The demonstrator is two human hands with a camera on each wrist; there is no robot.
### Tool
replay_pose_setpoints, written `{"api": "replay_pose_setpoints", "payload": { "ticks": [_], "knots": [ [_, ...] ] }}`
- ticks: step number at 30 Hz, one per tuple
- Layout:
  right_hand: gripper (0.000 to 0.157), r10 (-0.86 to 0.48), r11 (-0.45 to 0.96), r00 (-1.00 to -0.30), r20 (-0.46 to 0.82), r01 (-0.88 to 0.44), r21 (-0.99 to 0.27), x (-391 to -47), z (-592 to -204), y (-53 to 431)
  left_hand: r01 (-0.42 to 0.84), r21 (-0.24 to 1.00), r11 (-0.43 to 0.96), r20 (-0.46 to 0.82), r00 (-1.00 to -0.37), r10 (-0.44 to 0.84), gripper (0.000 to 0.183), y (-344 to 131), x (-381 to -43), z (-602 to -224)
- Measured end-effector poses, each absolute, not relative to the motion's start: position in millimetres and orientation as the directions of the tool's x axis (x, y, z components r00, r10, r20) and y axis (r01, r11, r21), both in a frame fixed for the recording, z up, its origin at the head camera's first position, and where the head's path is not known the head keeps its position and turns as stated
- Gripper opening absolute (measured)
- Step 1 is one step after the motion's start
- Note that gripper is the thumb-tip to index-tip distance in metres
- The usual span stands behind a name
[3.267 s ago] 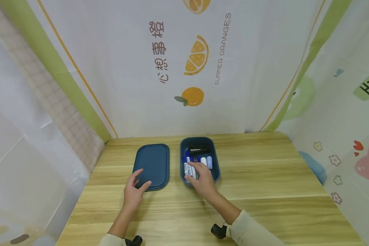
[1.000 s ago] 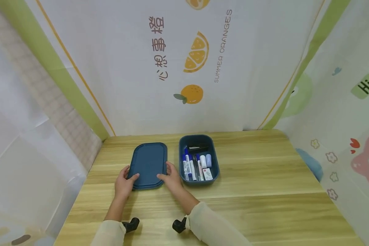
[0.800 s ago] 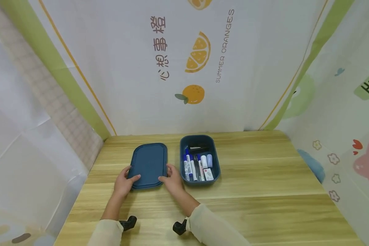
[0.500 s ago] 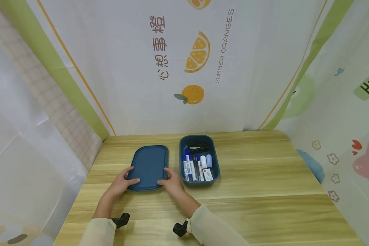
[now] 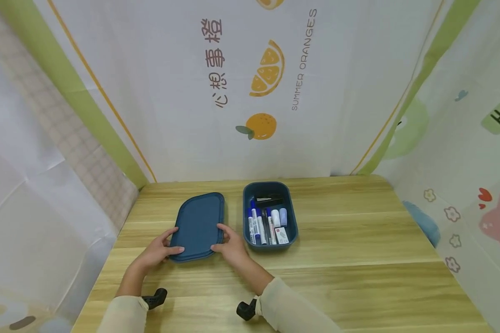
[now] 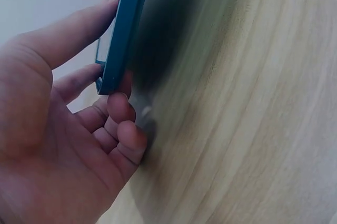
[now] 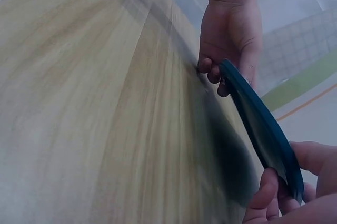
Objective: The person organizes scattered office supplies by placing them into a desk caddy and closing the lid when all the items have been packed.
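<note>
A dark blue rectangular lid (image 5: 197,222) with rounded corners is held between both hands, tilted a little. My left hand (image 5: 156,252) grips its left near edge, thumb on top and fingers curled beneath. On the opposite side, my right hand (image 5: 232,247) pinches the edge, thumb above. In the left wrist view the lid's rim (image 6: 118,40) is off the tabletop, with a shadow below. Right of the lid stands the matching blue box (image 5: 271,248), uncovered. It contains several markers (image 5: 258,229), a black stapler-like item (image 5: 268,200), a small white box (image 5: 281,236) and two capped pale items (image 5: 283,217).
The wood-grain table (image 5: 358,240) stretches widely to the right of the box. Printed white curtains (image 5: 171,115) rise at the back and both sides. A black angled wrist mount (image 5: 246,311) sits at each sleeve cuff.
My right hand has left the box and taken hold of the lid's right edge; my left hand grips the left edge. The lid has been raised, tilted and turned slightly.
</note>
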State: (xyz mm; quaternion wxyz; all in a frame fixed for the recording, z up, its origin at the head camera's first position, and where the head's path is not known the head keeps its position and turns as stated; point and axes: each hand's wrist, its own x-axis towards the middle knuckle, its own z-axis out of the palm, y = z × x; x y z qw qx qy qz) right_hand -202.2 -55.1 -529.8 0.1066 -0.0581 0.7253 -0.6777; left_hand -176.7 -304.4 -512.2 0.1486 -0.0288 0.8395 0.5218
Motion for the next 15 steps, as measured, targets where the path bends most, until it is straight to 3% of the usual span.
{"api": "replay_pose_setpoints", "payload": {
  "ticks": [7, 15],
  "knots": [
    [0.069, -0.258, 0.074, -0.966, -0.036, 0.017, -0.997, -201, -519, -50, -0.214, 0.901, 0.378, -0.276, -0.954, 0.118, 0.085, -304, -178, -511],
    [0.071, -0.259, 0.057, -0.966, -0.016, 0.002, -0.998, -204, -511, -43, -0.175, 0.905, 0.389, -0.239, -0.963, 0.121, 0.084, -297, -178, -504]
  ]
}}
